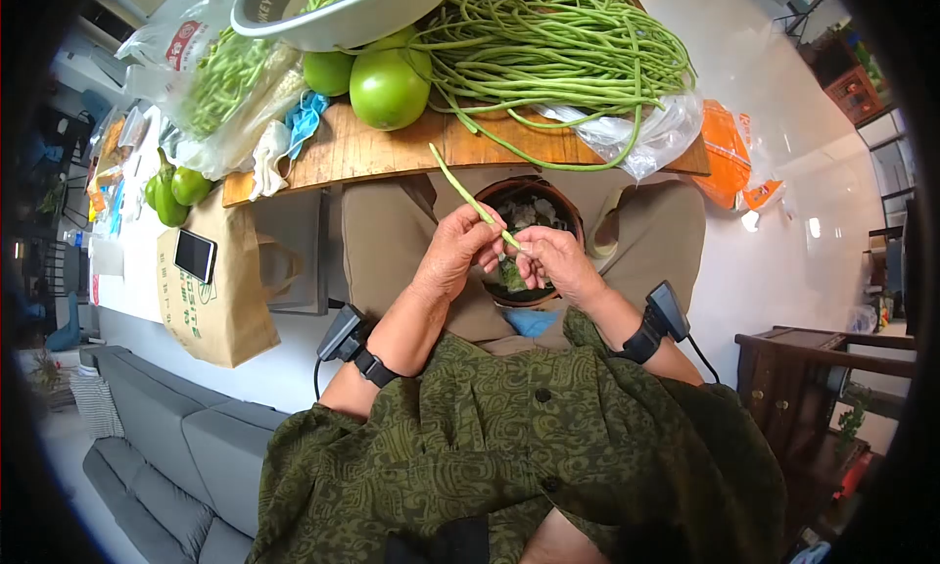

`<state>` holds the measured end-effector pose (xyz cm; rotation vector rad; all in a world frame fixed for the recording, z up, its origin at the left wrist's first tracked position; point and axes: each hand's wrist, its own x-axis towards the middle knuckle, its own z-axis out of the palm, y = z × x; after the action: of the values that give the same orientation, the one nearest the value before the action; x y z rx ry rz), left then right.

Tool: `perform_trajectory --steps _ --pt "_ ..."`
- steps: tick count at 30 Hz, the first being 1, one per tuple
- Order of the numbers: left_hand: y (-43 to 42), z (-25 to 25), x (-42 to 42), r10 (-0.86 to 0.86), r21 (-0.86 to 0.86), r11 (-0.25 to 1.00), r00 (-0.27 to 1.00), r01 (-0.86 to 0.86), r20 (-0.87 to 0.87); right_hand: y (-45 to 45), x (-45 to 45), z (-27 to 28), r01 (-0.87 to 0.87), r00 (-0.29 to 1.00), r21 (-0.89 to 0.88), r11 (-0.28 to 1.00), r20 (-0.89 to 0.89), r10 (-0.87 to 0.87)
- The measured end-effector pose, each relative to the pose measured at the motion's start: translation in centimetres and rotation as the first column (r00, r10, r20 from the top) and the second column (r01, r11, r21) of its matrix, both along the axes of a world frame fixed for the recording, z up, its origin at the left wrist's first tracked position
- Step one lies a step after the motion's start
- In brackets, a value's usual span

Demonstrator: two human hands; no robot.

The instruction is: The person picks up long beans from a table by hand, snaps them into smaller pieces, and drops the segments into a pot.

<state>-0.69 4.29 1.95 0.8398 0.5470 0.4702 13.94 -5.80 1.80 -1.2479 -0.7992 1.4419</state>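
Between my two hands is a green long bean (pixel 456 183), its longer part sticking up and to the left toward the table edge. My left hand (pixel 464 243) is closed around its middle. The fingertips of my right hand (pixel 550 258) pinch the lower end of the bean. Both hands are over a round bin (pixel 576 214) between my knees, which holds leafy scraps. On the wooden table (pixel 382 153) ahead lies a large heap of long beans (pixel 568 50), partly on a clear plastic bag (pixel 648 138).
Beside the heap are round green fruits (pixel 391 89) and a pale basin (pixel 343 21) of cut beans. Bagged beans (pixel 223 79) and a blue cloth (pixel 306 121) lie at left. Below them stands a paper bag (pixel 220 305) near a phone (pixel 195 256). An orange bag (pixel 725 158) is at right.
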Motion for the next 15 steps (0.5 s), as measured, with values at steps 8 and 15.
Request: perform_trajectory --steps 8,15 --pt "-0.3 -0.9 0.4 -0.016 0.11 0.994 0.991 0.03 -0.131 -0.1 -0.3 -1.7 -0.02 0.917 0.076 0.997 0.399 -0.012" --pt "-1.4 -0.6 1.0 0.029 0.356 0.933 0.974 0.055 -0.226 0.1 -0.9 -2.1 -0.135 0.344 0.276 0.952 0.914 -0.216"
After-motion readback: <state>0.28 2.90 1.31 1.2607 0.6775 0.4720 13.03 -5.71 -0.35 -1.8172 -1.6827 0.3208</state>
